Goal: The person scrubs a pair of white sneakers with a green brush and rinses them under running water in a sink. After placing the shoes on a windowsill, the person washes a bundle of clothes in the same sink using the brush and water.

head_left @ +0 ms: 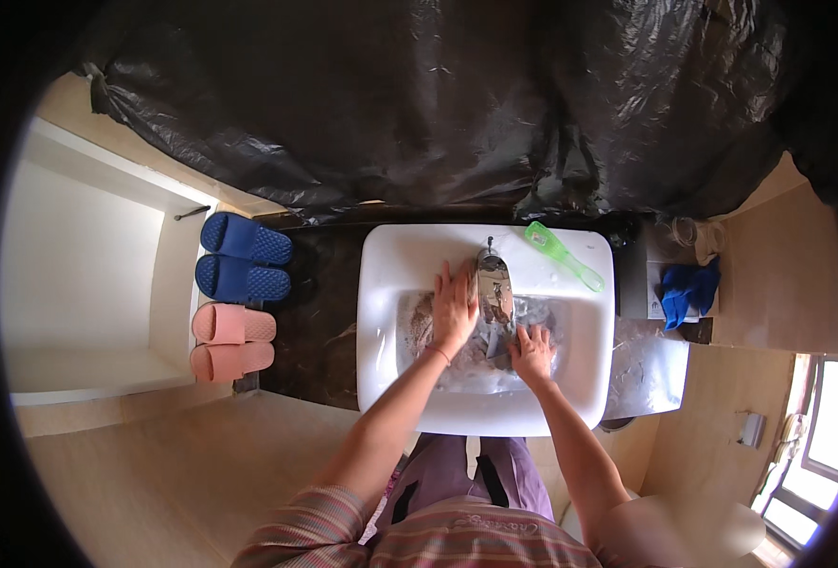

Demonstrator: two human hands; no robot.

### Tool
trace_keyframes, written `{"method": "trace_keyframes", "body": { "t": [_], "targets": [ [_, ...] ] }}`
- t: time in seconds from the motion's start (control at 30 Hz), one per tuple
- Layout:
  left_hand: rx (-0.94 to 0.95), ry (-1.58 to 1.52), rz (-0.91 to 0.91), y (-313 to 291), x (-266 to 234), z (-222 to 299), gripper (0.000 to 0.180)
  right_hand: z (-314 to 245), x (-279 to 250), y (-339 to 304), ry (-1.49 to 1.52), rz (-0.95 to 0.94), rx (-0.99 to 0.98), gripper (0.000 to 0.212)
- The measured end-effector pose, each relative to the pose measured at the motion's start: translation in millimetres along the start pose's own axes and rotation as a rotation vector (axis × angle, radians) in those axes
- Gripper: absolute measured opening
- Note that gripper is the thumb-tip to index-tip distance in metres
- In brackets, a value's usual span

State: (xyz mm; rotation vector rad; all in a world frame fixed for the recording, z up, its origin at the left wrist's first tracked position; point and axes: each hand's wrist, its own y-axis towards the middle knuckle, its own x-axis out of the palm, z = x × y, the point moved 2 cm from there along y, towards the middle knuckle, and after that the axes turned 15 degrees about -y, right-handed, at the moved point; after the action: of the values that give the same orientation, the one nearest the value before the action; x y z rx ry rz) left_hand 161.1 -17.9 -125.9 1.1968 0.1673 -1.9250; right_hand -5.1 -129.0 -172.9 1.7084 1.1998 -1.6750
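A white rectangular washbasin [377, 322] is in front of me, with foamy, murky water in its bowl. My left hand [454, 308] lies flat along the left side of the chrome faucet [495, 289], its fingers stretched away from me and holding nothing I can see. At the right of the bowl, my right hand [532, 356] is down at the water with bent fingers. A greyish flat piece [500, 343] shows beside its thumb under the faucet; its kind is hidden by foam and glare. A green long-handled brush [564, 256] rests on the basin's back right rim.
Blue slippers [244, 260] and pink slippers [233, 343] stand on the dark counter [322, 331] at the left. Black plastic sheeting [390, 104] hangs behind the basin. Blue cloth [689, 292] hangs at the right, near a wooden cabinet [788, 275]. A white shelf niche [88, 265] is far left.
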Motion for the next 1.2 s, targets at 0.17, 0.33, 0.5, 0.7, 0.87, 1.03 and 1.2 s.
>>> {"method": "trace_keyframes", "body": {
  "t": [0.17, 0.33, 0.5, 0.7, 0.87, 1.03, 1.2],
  "targets": [
    [0.098, -0.032, -0.468, -70, 5, 17, 0.057, 6, 0, 3, 0.040, -0.064, 0.013, 0.037],
    [-0.079, -0.069, -0.487, -100, -27, 33, 0.050, -22, -26, -5, 0.055, 0.170, -0.183, 0.031],
    [-0.050, -0.074, -0.681, -103, -18, 1, 0.052, -41, -20, -18, 0.105, 0.173, -0.369, 0.032],
    [-0.247, -0.132, -0.955, -97, 12, -36, 0.067, -39, 7, 5, -0.134, -0.215, -0.291, 0.052],
    [0.103, 0.003, -0.708, -110, 42, -62, 0.060, -11, 73, 26, -0.173, -0.218, -0.374, 0.059],
    [-0.141, -0.193, -0.739, -95, 40, -62, 0.057, -27, -20, 52, 0.345, -0.342, -0.176, 0.052],
    [-0.175, -0.367, -0.692, -61, 10, -17, 0.073, -15, 5, 57, 0.714, -0.119, -0.065, 0.029]
  ]
}}
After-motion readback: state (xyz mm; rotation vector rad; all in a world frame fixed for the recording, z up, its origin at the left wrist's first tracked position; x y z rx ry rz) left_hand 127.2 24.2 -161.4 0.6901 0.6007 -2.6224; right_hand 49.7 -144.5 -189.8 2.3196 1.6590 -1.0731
